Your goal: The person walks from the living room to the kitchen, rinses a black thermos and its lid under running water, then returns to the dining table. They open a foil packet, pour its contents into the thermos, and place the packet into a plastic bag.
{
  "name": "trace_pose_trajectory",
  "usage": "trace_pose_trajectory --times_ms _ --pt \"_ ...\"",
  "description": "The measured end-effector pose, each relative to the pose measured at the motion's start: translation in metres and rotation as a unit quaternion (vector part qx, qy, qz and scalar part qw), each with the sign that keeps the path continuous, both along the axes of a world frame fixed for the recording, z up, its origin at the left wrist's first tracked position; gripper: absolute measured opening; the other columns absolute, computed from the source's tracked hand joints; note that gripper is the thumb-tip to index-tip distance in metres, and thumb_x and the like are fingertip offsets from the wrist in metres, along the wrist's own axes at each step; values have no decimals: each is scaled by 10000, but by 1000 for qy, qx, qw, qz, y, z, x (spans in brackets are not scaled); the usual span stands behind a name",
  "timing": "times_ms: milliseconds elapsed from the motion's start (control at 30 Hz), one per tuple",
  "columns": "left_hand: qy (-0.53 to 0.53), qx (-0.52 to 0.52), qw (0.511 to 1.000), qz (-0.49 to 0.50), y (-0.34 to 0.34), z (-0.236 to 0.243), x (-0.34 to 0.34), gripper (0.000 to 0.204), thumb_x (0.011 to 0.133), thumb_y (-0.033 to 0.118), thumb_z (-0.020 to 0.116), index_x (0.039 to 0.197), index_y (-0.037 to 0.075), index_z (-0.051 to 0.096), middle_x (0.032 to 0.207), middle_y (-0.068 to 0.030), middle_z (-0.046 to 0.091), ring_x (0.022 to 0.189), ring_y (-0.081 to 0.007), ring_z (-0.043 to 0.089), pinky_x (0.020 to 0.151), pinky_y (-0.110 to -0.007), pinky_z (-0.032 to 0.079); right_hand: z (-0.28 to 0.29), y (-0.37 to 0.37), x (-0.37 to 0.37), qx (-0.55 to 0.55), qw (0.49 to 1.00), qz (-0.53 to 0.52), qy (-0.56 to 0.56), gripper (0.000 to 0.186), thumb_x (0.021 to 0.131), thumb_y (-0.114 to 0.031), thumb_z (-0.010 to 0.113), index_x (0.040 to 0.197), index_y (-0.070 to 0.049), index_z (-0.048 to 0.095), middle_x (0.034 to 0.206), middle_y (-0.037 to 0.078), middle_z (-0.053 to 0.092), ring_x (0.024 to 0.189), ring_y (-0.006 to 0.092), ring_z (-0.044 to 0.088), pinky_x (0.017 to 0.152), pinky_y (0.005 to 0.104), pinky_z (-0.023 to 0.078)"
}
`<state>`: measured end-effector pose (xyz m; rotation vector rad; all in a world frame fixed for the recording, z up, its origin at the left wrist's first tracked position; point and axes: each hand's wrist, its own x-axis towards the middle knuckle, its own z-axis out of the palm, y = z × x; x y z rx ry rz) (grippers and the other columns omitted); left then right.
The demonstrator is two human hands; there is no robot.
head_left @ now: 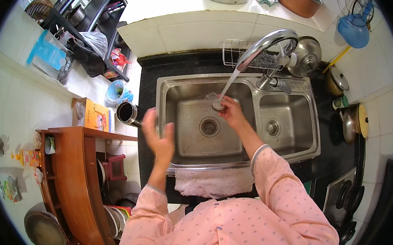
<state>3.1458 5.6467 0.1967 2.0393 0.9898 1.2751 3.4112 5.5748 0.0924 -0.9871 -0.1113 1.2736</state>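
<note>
My right hand (231,113) holds a small round metal piece, likely a lid (218,106), under the stream from the chrome faucet (270,39), over the large basin of the double steel sink (190,145). Water splashes off it. My left hand (157,142) is open, fingers apart and slightly blurred, at the sink's left edge. Just left of it is a dark-mouthed steel cylindrical cup or flask (126,112); whether my fingertips touch it I cannot tell. A pale towel (212,183) hangs over the sink's front edge.
Pots (356,124) and a steel lid (307,55) stand right and behind the sink. A wire rack (233,52) is behind the faucet. Left are a black shelf unit (94,20), a blue-rimmed bucket (115,92), an orange box (97,114) and a wooden cabinet (69,177). A burner (337,196) is front right.
</note>
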Motion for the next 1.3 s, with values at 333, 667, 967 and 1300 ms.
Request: trace_pose_trajectory --times_ms 333,667,967,1300 --pt "71 -143 942 -294 3 -71 157 270 934 192 504 1122 16 585 1030 -152 608 909 -247 610 760 -308 489 33 -15 0 75 993 -39 79 282 869 -123 516 1129 -29 573 956 44 641 837 160 619 691 297 525" --pt "7 -529 827 -190 7 -61 167 395 981 378 410 935 27 585 746 -41 579 581 -97 526 491 -258 459 33 -5 -13 -145 685 -50 -712 289 793 -148 627 1062 -44 619 823 138 659 694 277 640 594 351 478" --pt "-2 -468 862 -198 1 -63 173 138 918 164 514 931 33 557 768 -35 575 674 -110 535 569 -273 446 46 3 -2 -126 954 2 -270 265 819 -58 576 1079 -9 590 811 96 639 740 225 641 553 305 506" --pt "75 -270 952 -122 15 -35 159 101 838 23 574 932 -5 594 811 -86 675 705 -125 622 626 -278 490 51 19 -33 -25 939 -51 -340 344 756 64 584 1092 -7 578 963 77 615 831 149 607 680 289 529"
